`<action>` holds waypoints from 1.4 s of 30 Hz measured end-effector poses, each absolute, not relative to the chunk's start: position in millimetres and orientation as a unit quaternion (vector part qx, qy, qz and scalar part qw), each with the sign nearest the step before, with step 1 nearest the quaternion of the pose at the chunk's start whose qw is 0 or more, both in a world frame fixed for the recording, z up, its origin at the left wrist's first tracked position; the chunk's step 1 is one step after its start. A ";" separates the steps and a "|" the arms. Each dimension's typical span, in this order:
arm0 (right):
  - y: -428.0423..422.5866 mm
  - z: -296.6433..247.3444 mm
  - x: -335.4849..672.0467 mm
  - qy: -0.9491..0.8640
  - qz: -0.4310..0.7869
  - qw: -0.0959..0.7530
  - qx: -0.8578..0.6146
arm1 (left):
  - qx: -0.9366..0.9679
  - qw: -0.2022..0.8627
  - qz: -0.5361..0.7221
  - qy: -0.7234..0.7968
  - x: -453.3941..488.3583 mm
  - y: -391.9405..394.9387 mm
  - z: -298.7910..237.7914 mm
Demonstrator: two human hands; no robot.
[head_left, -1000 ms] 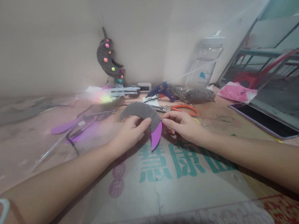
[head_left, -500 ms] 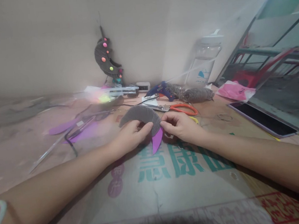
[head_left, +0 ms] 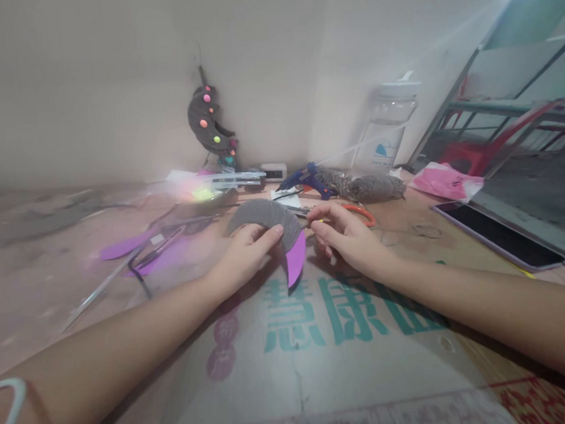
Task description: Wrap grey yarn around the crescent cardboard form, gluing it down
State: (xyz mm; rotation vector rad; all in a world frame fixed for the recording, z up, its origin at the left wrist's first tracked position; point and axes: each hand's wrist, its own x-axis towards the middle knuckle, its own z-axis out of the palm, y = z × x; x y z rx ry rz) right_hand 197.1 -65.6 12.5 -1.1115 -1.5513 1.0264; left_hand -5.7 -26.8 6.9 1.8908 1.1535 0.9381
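My left hand [head_left: 249, 254] is closed on a flat purple crescent [head_left: 296, 260], its thumb pressed on the top face. Grey yarn [head_left: 267, 214] is wound tightly around most of the crescent, leaving the pointed purple end nearest me bare. Just right of that edge, my right hand [head_left: 346, 236] hovers with thumb and fingers bent and slightly apart. I cannot make out a strand between them. Behind the right hand lie scissors with orange handles [head_left: 362, 213], partly hidden by it.
A blue glue gun [head_left: 306, 178] and a grey yarn skein [head_left: 377, 188] lie at the back. A clear bottle [head_left: 388, 127] stands by the wall, where a decorated grey crescent [head_left: 203, 121] hangs. Purple pieces [head_left: 130, 244] lie left; a phone [head_left: 502, 235] and pink packet [head_left: 445, 181] lie right.
My right hand has come off the crescent's right edge, moving slightly right, and its fingers have loosened. My left hand still holds the crescent. The view has tilted slightly.
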 end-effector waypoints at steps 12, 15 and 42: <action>-69.5 18.6 195.4 -0.699 0.352 0.387 -0.487 | 0.723 0.349 0.384 0.457 -3.3 -29.5 13.2; -70.0 18.4 192.7 -0.718 0.327 0.357 -0.499 | 0.731 0.339 0.371 0.462 -2.0 -31.4 14.4; -68.8 17.5 194.5 -0.671 0.410 0.390 -0.479 | 0.785 0.295 0.336 0.429 -2.5 -34.3 15.4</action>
